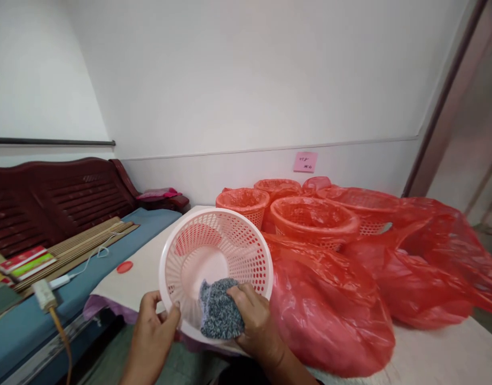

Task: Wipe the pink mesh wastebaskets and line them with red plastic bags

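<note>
A pale pink perforated plastic basket [208, 262] is tilted toward me over the near edge of the table. My left hand [153, 331] grips its rim at the lower left, thumb on the inside. A fuzzy grey-and-white cloth [220, 313] is bunched in my right hand [256, 321], pressed against the basket's lower inner wall or rim. The hand and cloth cover that part of the rim. Right beside the basket lies a full red plastic bag [329, 315], its contents pinkish and not clear.
Several baskets lined with red bags, including a front one [313, 219], stand at the back of the table [450, 347]. A small red disc [124, 267] lies at the table's left. A wooden bench [49, 203] with a blue cushion [157, 218], a power strip [45, 295] and cables is on the left.
</note>
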### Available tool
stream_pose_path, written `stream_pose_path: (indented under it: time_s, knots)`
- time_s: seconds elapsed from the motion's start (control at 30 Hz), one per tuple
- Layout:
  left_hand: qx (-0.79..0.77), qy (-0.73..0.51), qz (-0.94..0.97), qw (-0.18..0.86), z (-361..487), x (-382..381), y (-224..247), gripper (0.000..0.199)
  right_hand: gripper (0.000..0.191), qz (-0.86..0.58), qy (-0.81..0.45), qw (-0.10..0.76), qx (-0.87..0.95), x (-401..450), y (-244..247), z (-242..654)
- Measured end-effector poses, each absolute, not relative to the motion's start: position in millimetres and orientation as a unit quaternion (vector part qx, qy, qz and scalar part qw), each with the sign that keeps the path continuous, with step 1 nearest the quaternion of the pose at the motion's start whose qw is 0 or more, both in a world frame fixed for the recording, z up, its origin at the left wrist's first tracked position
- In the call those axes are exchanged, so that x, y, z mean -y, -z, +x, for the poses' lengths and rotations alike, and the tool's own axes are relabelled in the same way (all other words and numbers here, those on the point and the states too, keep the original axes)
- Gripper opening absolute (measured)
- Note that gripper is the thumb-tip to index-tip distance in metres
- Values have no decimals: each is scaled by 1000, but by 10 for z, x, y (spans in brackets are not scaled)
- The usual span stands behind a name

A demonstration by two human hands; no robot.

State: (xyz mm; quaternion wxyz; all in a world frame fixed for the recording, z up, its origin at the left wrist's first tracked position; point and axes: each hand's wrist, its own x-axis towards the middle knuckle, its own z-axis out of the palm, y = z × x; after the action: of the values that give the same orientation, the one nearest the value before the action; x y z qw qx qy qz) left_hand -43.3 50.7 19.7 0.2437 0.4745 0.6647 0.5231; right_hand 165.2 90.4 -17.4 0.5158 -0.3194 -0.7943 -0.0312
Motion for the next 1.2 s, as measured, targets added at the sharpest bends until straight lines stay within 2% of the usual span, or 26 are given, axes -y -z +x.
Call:
stream_pose_path:
  time_s: [0.27,0.37,0.47,0.53,0.63,0.7,0.73,0.8,0.83,0.87,0.93,1.03,1.1,1.2]
  knots:
    - [-606,-606,372,357,-356,-620,-259,31,38,-264,134,513,806,-702,127,1654]
    - [-565,-619,353,417,-328,-575,-237,35,38,-269,143,516,800,-747,-32,1705]
    - [-569,-573,375,455,-423,-548,-213,45,36,-266,141,507,807,-849,-200,1739]
    - [-615,-544,432,373,-564,-518,-199,58,34,-264,132,499,815,-904,-263,1748]
    - [-629,-478,612,20,-774,-454,-211,79,34,-274,115,505,811,-936,-281,1730]
    - [-539,-351,751,-152,-840,-445,-262,78,35,-287,97,514,802,-930,-293,1681]
    - [-492,-281,805,-175,-847,-464,-303,68,35,-290,81,517,802,-927,-315,1644]
    - [-457,-179,861,-135,-834,-552,-407,37,35,-271,29,520,809,-935,-400,1560]
    - [-466,-152,867,-92,-825,-612,-463,26,34,-256,-5,534,806,-953,-460,1522]
    - [-479,-142,865,-50,-819,-673,-514,24,33,-246,-47,563,788,-983,-524,1496]
    - [-500,-151,852,9,-829,-769,-586,27,29,-246,-143,658,697,-1073,-637,1500]
    - [-537,-219,815,21,-875,-785,-588,34,23,-291,-248,796,468,-1211,-680,1650]
    - [-574,-276,770,27,-886,-718,-538,40,30,-349,-284,824,345,-1232,-602,1772]
    - [-610,-433,645,158,-810,-567,-446,42,33,-422,-324,792,298,-1084,-394,1793]
